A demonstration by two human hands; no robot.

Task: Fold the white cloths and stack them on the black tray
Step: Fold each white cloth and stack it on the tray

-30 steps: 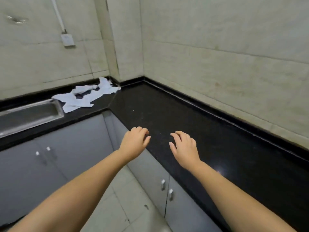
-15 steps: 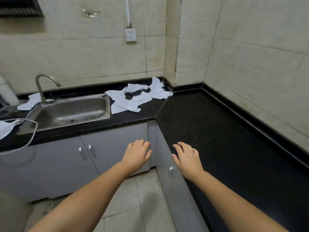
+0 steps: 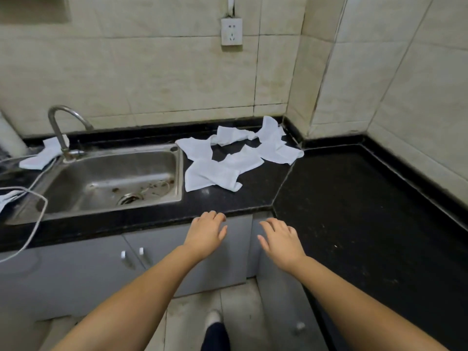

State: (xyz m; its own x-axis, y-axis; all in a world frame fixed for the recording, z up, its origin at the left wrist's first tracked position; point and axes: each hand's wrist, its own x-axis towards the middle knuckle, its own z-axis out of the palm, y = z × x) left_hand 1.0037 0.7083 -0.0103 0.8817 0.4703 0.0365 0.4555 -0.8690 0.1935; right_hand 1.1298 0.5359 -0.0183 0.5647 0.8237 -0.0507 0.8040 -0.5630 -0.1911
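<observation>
Cloths (image 3: 229, 160), white and crumpled, lie unfolded in a loose heap on the black table (image 3: 354, 211) just right of the steel sink (image 3: 114, 181), the heap stretching from the sink's right rim back toward the wall corner. None is folded; edges overlap and curl. Another white cloth (image 3: 41, 154) lies behind the sink's left end, by the faucet (image 3: 60, 130). A white cable (image 3: 33, 224) loops over the sink's left edge. Left hand (image 3: 206, 233) and right hand (image 3: 279, 240) hover apart in front of the sink, fingers relaxed, holding nothing.
</observation>
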